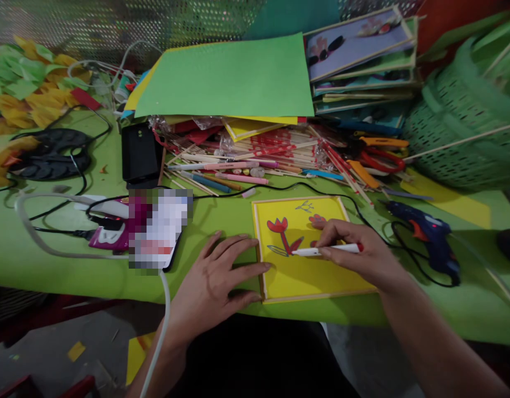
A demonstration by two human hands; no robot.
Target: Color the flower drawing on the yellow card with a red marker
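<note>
Head view, right hand (374, 255) with marker (306, 252) partly hiding yellow card (298, 279), phone (168, 226) pixelated

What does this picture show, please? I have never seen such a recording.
No machine is here: these are a person's two bare hands, seen from a camera worn on the head, looking forward and down. The right hand holds a white marker, its tip at the base of a red flower drawing on a framed yellow sheet. The left hand touches the sheet's left edge. On the green table also lie a blue glue gun, a blurred phone, pens and thin sticks.
</note>
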